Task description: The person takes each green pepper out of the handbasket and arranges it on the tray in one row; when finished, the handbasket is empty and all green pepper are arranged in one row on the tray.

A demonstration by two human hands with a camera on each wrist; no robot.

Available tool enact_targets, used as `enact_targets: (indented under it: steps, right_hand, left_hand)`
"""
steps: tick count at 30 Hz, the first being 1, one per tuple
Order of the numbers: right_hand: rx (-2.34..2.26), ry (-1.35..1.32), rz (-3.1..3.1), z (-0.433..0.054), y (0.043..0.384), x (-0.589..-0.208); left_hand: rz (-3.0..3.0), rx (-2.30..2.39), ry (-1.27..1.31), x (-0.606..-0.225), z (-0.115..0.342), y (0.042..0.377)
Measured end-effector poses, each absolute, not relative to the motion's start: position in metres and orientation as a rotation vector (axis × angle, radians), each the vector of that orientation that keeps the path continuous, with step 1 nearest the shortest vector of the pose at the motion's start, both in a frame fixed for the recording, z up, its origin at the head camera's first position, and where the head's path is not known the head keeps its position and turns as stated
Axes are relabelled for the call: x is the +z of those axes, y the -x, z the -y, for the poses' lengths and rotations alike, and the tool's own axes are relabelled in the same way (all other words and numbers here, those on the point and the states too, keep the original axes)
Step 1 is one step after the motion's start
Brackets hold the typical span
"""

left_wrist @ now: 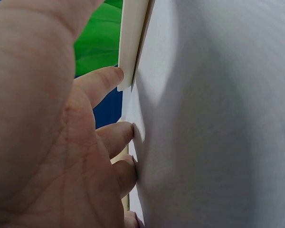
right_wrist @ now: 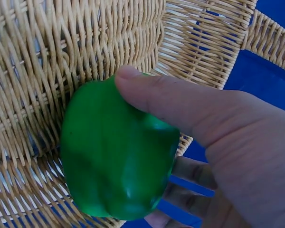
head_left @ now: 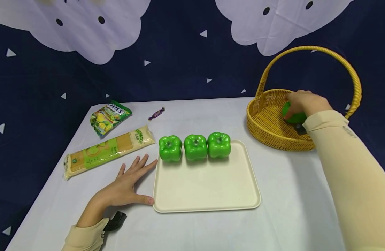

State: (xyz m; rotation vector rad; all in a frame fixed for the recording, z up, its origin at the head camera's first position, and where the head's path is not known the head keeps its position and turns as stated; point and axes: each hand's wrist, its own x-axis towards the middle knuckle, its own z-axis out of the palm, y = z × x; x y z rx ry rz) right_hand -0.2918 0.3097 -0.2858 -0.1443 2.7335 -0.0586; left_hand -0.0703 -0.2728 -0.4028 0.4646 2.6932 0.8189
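Inside the yellow wicker basket [head_left: 264,134], my right hand [head_left: 308,101] grips a green bell pepper [right_wrist: 116,152], thumb over its top and fingers behind it. The woven basket wall surrounds the pepper in the right wrist view. My left hand [head_left: 124,186] is spread on the white table, its thumb and index fingertip at the left rim of a cream tray [head_left: 208,188]. Three more green bell peppers, a left one [head_left: 170,149], a middle one [head_left: 195,147] and a right one [head_left: 218,145], sit in a row along the tray's far edge.
A bag of noodles [head_left: 109,151] lies left of the tray. Behind it are a green Fox's candy bag [head_left: 110,118] and a small purple wrapped candy [head_left: 156,114]. The basket's tall handle [head_left: 311,48] arches over the right arm. A dark cloth backdrop [head_left: 179,80] hangs behind the table.
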Motion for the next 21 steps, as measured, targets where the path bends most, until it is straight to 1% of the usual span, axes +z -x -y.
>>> enact_targets:
  steps: [8, 14, 21]
  right_hand:
    - [-0.086, 0.182, -2.767, -0.325, 0.300, -0.297]
    - [-0.135, 0.243, -2.788, -0.328, 0.296, -0.296]
    - [-0.252, 0.241, -2.795, -0.324, 0.288, -0.288]
  left_hand:
    - [-2.696, 0.811, -0.470, -0.403, 0.273, 0.070]
    - [-2.705, 0.796, -0.478, -0.404, 0.274, 0.070]
    - [-2.698, 0.800, -0.477, -0.403, 0.273, 0.071]
